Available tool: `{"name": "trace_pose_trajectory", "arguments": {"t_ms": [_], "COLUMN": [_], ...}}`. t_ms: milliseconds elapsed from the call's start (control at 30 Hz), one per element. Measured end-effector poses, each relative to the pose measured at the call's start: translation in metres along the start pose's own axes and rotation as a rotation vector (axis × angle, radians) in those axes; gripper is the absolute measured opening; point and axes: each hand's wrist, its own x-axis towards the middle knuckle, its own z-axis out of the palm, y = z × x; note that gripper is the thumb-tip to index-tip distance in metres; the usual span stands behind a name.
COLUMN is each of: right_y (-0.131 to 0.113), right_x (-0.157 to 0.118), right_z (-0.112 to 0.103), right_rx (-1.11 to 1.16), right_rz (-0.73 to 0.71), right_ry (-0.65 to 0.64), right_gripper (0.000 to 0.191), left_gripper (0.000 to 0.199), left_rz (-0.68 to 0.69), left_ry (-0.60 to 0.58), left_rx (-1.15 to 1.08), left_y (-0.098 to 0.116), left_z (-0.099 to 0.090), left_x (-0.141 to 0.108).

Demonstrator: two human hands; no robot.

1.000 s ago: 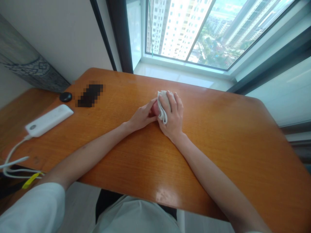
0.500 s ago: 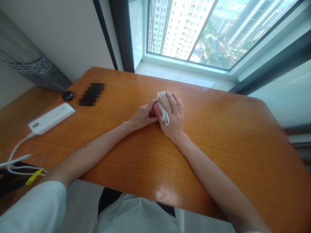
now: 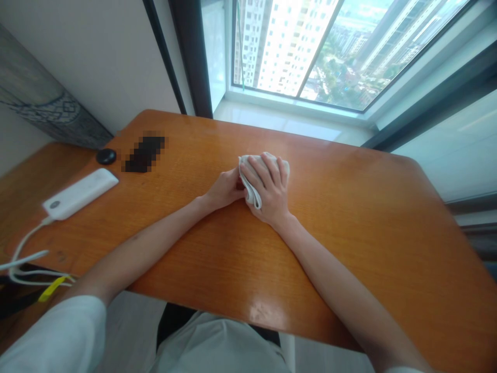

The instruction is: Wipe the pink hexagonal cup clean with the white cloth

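My right hand [image 3: 272,189] is closed over a folded white cloth [image 3: 252,192], its fingers bent across the top. The cloth presses over a reddish rounded object [image 3: 240,184] that is now almost wholly covered; its kind does not show. From the left, my left hand [image 3: 225,188] grips that object, thumb at the near side and fingers at the far side. Both hands are close together above the middle of the wooden table [image 3: 349,233].
A white power bank [image 3: 81,194] with a white cable [image 3: 23,248] lies at the table's left. Behind it are a round black object [image 3: 106,156] and a blurred-out dark item [image 3: 144,154]. A window [image 3: 330,57] stands beyond the far edge.
My right hand and the cloth have shifted left, covering most of the reddish object that showed before. My left hand keeps its grip. The view has moved slightly.
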Motion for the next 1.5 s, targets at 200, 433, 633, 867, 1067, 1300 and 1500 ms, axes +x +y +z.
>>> {"name": "trace_pose_trajectory", "arguments": {"t_ms": [200,433,633,867,1067,1300,1500], "right_y": [0.016,0.004,0.018,0.004,0.018,0.007,0.016], "right_x": [0.000,0.000,0.001,-0.001,-0.001,-0.001,-0.001], "right_z": [0.007,-0.001,0.006,0.000,0.006,0.001,0.004], "right_rx": [0.162,0.043,0.231,-0.009,0.158,0.082,0.184], "right_rz": [0.389,0.086,0.465,0.013,0.389,0.131,0.310], "right_ry": [0.201,0.002,0.200,-0.002,0.190,0.048,0.171], "right_gripper": [0.060,0.059,0.060,0.061,0.062,0.061,0.060], "left_gripper": [0.080,0.073,0.079,0.065,0.076,0.074,0.077], "left_rz": [0.024,0.023,0.014,0.024,0.025,0.018,0.015], "left_ry": [0.034,0.004,0.027,0.004,0.012,0.000,0.007], "left_rx": [0.061,0.001,0.089,0.015,0.082,0.031,0.061], "left_y": [0.007,0.003,0.004,0.000,0.009,0.003,0.005], "left_z": [-0.001,-0.001,0.000,0.001,-0.002,0.000,-0.001], "left_x": [0.001,0.000,-0.001,0.000,0.000,0.001,0.000]}}
